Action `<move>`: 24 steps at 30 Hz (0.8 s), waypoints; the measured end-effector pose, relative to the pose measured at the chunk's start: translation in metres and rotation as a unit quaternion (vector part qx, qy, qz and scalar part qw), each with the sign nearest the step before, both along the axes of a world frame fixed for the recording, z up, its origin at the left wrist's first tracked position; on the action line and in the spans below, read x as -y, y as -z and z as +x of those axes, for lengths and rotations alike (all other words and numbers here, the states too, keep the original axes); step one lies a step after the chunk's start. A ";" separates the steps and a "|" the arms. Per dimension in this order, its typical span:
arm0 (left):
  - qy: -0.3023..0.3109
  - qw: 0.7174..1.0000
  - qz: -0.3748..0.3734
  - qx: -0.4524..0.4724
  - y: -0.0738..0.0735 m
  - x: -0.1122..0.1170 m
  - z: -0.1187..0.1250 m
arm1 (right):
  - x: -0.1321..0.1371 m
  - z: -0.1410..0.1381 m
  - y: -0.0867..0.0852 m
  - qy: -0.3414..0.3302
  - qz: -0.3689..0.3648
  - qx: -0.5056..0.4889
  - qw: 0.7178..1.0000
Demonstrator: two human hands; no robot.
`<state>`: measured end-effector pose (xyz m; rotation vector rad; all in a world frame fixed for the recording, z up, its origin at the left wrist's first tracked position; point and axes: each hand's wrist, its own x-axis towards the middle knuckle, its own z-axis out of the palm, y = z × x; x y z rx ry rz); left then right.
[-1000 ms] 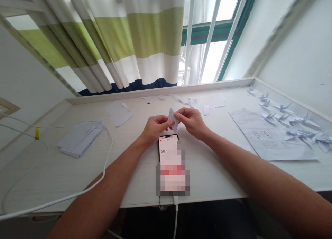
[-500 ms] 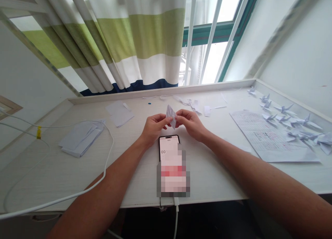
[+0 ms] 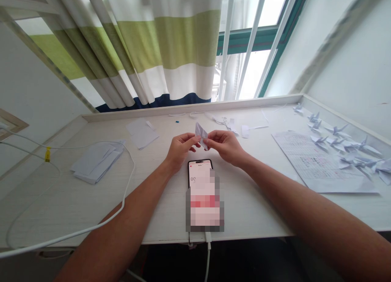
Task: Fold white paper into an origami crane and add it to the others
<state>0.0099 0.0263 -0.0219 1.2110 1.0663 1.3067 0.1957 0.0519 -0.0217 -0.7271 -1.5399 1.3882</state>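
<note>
Between my two hands, above the desk's middle, is a piece of folded white paper (image 3: pixel 200 131) with a pointed top. My left hand (image 3: pixel 181 148) pinches its left side between thumb and fingers. On the other side, my right hand (image 3: pixel 224 145) grips the lower right edge, its thumb near the left thumb. Just below the hands lies a phone (image 3: pixel 200 172) with a lit, partly blurred screen. The paper's lower part is partly covered by my fingers.
Several folded paper cranes (image 3: pixel 336 129) stand at the right beside a written sheet (image 3: pixel 324 164). To the left lie a paper stack (image 3: pixel 97 161) and loose sheets (image 3: pixel 142 133). A white cable (image 3: pixel 130 184) crosses my left forearm. Paper scraps (image 3: pixel 233 126) lie behind my hands.
The fingers have shifted slightly on the folded paper, with the right thumb now lower on it. Both hands still hold it in nearly the same place.
</note>
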 end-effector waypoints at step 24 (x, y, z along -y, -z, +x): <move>0.038 0.996 0.033 -0.077 -0.012 0.005 -0.005 | 0.001 0.001 0.000 0.014 -0.010 0.007 1.000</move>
